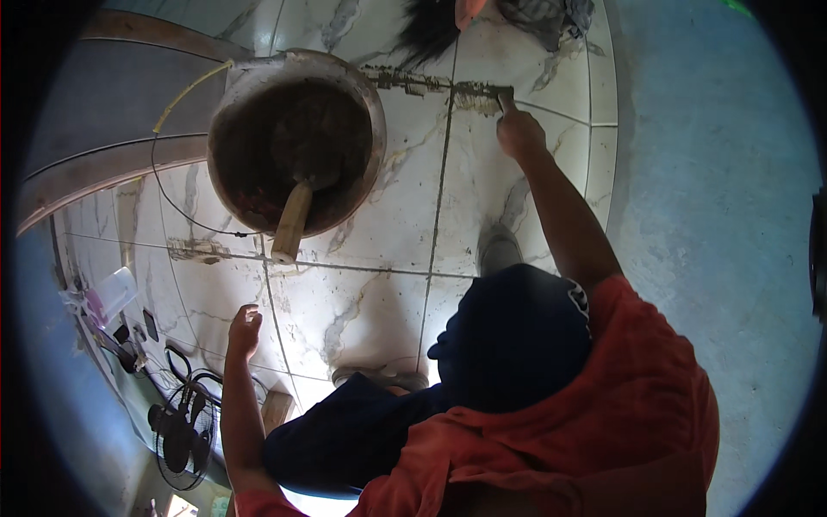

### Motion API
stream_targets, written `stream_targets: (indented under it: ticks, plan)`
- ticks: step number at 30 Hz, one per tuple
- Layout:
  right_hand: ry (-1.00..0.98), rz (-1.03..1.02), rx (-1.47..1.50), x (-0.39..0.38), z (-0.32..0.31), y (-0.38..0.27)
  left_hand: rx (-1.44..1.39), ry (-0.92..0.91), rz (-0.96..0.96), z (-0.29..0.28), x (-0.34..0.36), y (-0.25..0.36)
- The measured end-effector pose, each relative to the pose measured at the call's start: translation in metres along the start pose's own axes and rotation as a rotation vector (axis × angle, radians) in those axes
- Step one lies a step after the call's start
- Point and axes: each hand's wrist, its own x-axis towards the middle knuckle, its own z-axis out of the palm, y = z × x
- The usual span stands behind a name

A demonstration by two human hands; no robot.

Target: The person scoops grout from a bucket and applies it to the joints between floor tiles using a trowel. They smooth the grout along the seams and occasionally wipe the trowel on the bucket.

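Note:
My right hand point(521, 129) grips a small flat scraper point(505, 97) whose edge rests on a dark smear of grout point(474, 93) along a joint in the white marbled floor tiles point(405, 198). My left hand point(245, 323) hangs lower left, its fingers loosely bent and apart, holding nothing that I can see. Between and above my hands sits a round bucket point(375, 151) with dark mix inside and a wire handle lying out to its left. A wooden-handled tool point(291, 224) leans in the bucket, its head partly sunk in the mix.
A dark bristled broom point(422, 30) and grey cloth point(538, 17) lie at the top. A wood-edged panel point(103, 95) is upper left. A standing fan point(181, 435), cords and small items line the left wall. A pale blue surface point(689, 215) runs along the right.

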Motion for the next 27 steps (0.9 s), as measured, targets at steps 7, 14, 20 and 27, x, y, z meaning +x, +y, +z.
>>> stream_targets:
  ticks: [7, 14, 20, 27]
  plan:
    - [-0.079, -0.061, -0.084, -0.034, -0.005, 0.0, -0.002, 0.071, -0.008, 0.0, -0.012, -0.006]
    - [0.077, -0.958, 0.251, -0.081, -0.125, -0.154, -0.022, 0.105, -0.045, -0.021, -0.026, 0.02]
    - [-0.355, -1.04, -0.484, -0.08, -0.108, -0.304, -0.042, 0.188, -0.029, -0.027, -0.048, 0.012]
    - [-0.215, -0.999, -0.69, -0.031, 0.004, -0.355, -0.168, 0.255, 0.002, -0.014, -0.08, -0.016]
